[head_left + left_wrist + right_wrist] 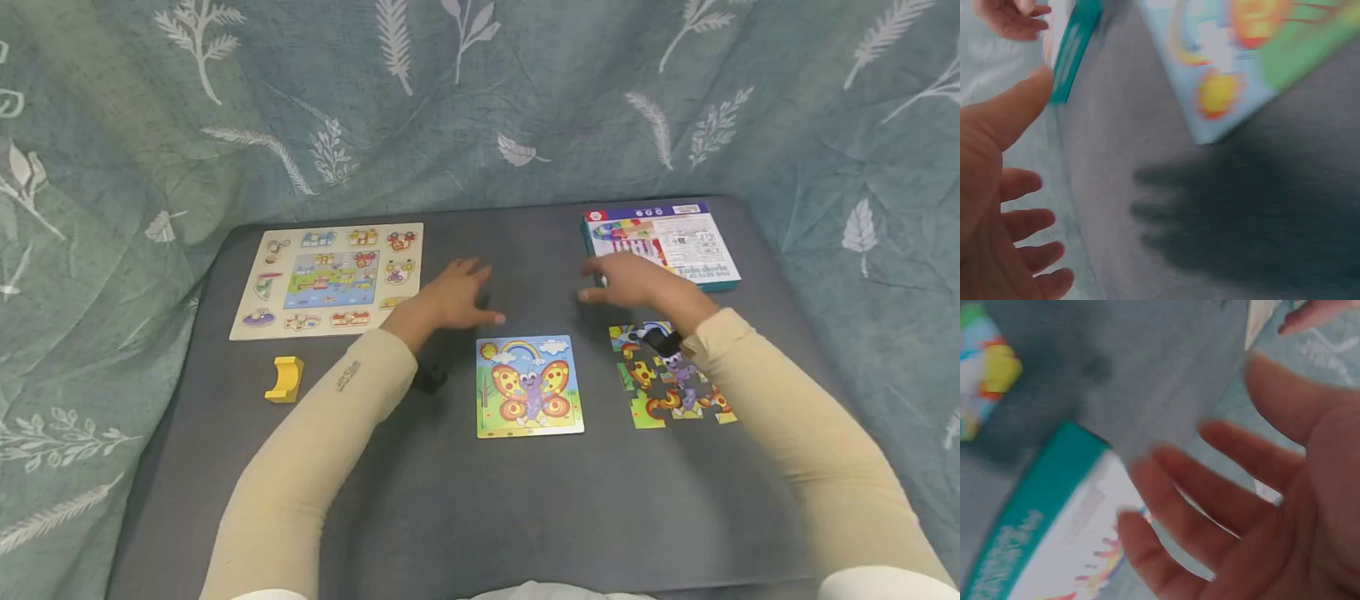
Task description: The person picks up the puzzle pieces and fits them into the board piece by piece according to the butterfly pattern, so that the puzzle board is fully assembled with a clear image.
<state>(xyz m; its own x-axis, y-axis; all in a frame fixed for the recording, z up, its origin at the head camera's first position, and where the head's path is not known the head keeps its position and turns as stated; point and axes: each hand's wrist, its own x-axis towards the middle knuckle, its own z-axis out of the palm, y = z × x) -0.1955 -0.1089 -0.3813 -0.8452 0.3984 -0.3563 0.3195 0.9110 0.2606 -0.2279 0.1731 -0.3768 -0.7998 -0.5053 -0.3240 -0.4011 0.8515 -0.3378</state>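
My left hand [456, 296] hovers above the grey table between a wooden peg board and a square butterfly picture board [529, 386]. Its fingers and thumb are spread, with nothing in them; the left wrist view shows the hand's shadow on the cloth. My right hand [626, 279] is over the near left part of a flat box [705, 242] with a teal side, fingers apart and holding nothing. In the right wrist view the palm faces the camera. Below the right forearm lie butterfly jigsaw pieces [645, 411], loosely fitted with gaps, partly covered by a black wrist strap.
The peg board [251, 321] with vehicle pieces stands at the back left. A yellow arch block [286, 379] sits in front of it. A leaf-patterned blue-green curtain [480, 125] hangs behind and beside the grey table [450, 517].
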